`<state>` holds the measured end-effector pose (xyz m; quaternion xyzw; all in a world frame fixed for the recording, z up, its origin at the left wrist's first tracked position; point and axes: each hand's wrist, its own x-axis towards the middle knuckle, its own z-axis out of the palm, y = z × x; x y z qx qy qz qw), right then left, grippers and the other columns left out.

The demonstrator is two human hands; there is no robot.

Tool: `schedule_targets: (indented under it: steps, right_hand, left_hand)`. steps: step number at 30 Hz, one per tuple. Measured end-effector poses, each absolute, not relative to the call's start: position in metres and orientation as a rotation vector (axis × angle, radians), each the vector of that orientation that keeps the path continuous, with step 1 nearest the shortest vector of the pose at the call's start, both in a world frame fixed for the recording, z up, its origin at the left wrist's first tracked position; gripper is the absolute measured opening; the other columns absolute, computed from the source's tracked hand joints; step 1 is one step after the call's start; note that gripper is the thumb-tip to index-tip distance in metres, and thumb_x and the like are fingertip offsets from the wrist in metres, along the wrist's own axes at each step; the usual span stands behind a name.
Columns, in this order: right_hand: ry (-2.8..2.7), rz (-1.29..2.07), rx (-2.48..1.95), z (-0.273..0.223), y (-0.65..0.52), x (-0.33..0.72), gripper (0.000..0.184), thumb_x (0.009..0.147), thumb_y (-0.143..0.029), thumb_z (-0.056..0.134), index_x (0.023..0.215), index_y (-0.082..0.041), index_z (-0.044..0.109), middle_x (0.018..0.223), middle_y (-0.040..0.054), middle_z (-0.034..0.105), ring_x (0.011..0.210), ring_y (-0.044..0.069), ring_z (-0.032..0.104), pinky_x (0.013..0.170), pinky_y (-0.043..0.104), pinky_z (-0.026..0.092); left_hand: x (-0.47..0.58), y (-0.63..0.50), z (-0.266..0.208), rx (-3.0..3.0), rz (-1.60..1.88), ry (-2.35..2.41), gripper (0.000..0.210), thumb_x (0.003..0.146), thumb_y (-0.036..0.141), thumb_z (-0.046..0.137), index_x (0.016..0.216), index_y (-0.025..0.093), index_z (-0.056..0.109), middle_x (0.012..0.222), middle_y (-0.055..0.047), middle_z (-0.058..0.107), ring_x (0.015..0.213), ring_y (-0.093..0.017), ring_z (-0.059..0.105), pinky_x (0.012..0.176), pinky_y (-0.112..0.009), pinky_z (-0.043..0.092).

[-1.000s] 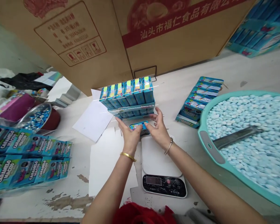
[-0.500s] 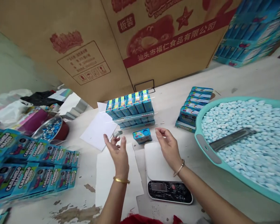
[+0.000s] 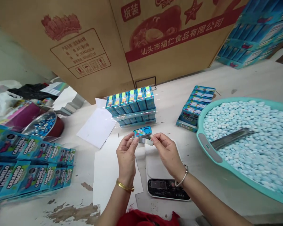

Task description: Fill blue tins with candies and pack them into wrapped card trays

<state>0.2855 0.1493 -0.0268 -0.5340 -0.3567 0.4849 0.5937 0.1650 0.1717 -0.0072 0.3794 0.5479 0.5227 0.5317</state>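
Both hands, left (image 3: 126, 152) and right (image 3: 166, 150), pinch the ends of a clear strip (image 3: 145, 141) above the scale (image 3: 163, 175), just before the tin (image 3: 142, 132) on the bench (image 3: 238, 78). Sealing seems in hand; wrapping the strip around the tin calls for close alignment.

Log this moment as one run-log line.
left hand: pinching clear strip | right hand: pinching strip's other end | blue tin: on table behind | scale: below hands

Gold bangle, seemingly silver bangle
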Motion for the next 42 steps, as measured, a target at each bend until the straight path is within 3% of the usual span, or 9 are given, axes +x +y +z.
schedule_targets:
  steps: [3,7,13,20,28,42]
  right_hand:
    - [-0.843,1.086,-1.297,-0.027,0.151,0.293,0.038,0.087,-0.057,0.048,0.079,-0.021,0.059,0.073,0.0003,0.055,0.071,0.015,0.049,0.066,0.026,0.041]
    - [-0.825,1.153,-1.295,-0.027,0.153,0.288,0.048,0.087,-0.063,0.040,0.102,-0.022,0.061,0.081,0.0019,0.059,0.072,0.016,0.051,0.065,0.028,0.042]
    - [-0.824,1.109,-1.304,-0.037,0.157,0.283,0.034,0.083,-0.054,0.055,0.076,-0.021,0.058,0.073,0.0007,0.057,0.072,0.016,0.050,0.069,0.027,0.041]
    - [-1.034,0.957,-1.413,-0.035,0.173,0.306,0.030,0.088,-0.045,0.051,0.070,-0.020,0.056,0.065,-0.0014,0.052,0.064,0.014,0.044,0.063,0.027,0.036]
    - [-1.272,0.708,-1.519,-0.048,0.198,0.317,0.030,0.088,-0.039,0.050,0.068,-0.020,0.060,0.062,-0.0002,0.053,0.059,0.013,0.042,0.057,0.028,0.034]
    - [-1.154,0.857,-1.551,-0.069,0.202,0.316,0.031,0.085,-0.041,0.054,0.063,-0.019,0.059,0.059,-0.0025,0.049,0.056,0.012,0.040,0.055,0.027,0.031]
  left_hand:
    - [0.166,0.177,-0.010,0.918,1.268,1.294,0.033,0.070,0.032,0.077,0.097,0.016,0.067,0.080,-0.003,0.071,0.079,-0.015,0.065,0.080,-0.028,0.047]
    - [0.172,0.180,-0.009,0.897,1.303,1.246,0.033,0.073,0.031,0.074,0.103,0.019,0.066,0.082,-0.002,0.071,0.083,-0.015,0.065,0.082,-0.029,0.047]
    - [0.174,0.182,-0.015,0.936,1.267,1.305,0.023,0.073,0.034,0.073,0.089,0.018,0.067,0.078,-0.002,0.069,0.078,-0.016,0.063,0.079,-0.030,0.048]
    - [0.173,0.197,-0.023,1.444,1.234,1.487,0.010,0.079,0.030,0.066,0.077,0.021,0.067,0.109,-0.006,0.058,0.110,-0.023,0.053,0.097,-0.038,0.039]
    - [0.179,0.214,-0.034,1.578,1.195,1.657,0.009,0.075,0.018,0.062,0.068,0.021,0.059,0.099,-0.003,0.054,0.109,-0.024,0.050,0.100,-0.042,0.034]
    - [0.178,0.220,-0.051,1.536,1.173,1.678,0.009,0.072,0.018,0.063,0.068,0.021,0.056,0.102,-0.003,0.054,0.109,-0.023,0.049,0.098,-0.042,0.035]
